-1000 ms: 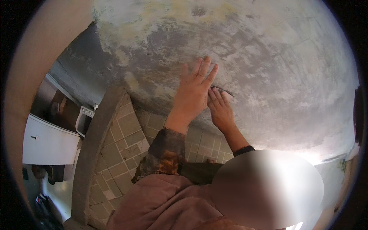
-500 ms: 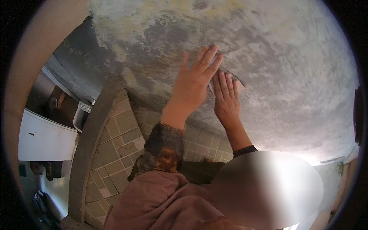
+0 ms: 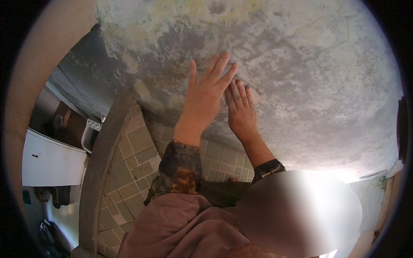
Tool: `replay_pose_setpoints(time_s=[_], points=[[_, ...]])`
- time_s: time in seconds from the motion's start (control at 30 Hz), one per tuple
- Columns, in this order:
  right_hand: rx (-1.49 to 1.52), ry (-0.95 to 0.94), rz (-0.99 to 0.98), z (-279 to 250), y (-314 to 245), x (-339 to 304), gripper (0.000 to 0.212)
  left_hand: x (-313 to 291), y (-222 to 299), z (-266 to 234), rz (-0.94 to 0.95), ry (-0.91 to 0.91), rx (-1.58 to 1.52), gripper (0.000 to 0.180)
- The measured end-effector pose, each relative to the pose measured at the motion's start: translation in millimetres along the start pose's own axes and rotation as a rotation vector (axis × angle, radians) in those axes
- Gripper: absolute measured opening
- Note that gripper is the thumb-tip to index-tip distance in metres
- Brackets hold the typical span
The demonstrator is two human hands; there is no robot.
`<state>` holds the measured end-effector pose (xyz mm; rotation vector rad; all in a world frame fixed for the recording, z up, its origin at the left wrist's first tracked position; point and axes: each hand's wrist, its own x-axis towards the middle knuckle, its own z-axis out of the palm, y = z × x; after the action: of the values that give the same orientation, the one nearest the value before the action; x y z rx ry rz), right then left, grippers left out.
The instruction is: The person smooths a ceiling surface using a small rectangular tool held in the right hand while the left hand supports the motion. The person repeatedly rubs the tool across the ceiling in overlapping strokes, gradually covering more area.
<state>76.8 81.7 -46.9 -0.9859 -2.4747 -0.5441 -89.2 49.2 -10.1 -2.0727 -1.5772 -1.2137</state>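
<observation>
My left hand (image 3: 204,102) lies flat against a grey, patchy plastered wall (image 3: 318,86), its fingers stretched and spread. Close beside it on the right, my right hand (image 3: 242,116) presses its straightened fingers to the same wall. From under those fingers peeks the edge of a thin flat sheet (image 3: 257,95), pinkish where it shows; most of it is covered, so its kind cannot be made out. The fingertips of the two hands nearly meet. Yellowish and white stains mottle the wall above them.
Below runs a tiled floor (image 3: 142,155), bordered at left by a raised grey ledge (image 3: 97,185). Past that ledge stand a white cabinet-like piece (image 3: 53,159) and a pale appliance with knobs (image 3: 91,131). A blurred oval hides the lower right.
Both hands have slid left and slightly down along the wall, with the sheet under the right fingers. The view has shifted a little too.
</observation>
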Motion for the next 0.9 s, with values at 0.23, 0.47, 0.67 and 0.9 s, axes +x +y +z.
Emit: replay_pose_setpoints(time_s=[0.23,0.47,0.67,0.9], points=[[-0.030,-0.064,-0.052,-2.4,3.3,-15.1,0.061,-2.6,-4.7,0.0,-0.012,0.004,-0.017,0.066],[0.039,-0.058,-0.031,9.4,-7.5,-8.6,0.060,-4.3,-5.1,-0.7,-0.019,0.006,-0.022,0.067],[-0.085,-0.119,-0.040,0.8,0.0,-14.7,0.059,-5.2,-6.6,-1.4,-0.040,0.002,-0.047,0.066],[-0.036,-0.034,-0.103,12.6,-5.1,-1.7,0.063,-7.4,-9.9,-1.7,-0.054,0.013,-0.029,0.068]])
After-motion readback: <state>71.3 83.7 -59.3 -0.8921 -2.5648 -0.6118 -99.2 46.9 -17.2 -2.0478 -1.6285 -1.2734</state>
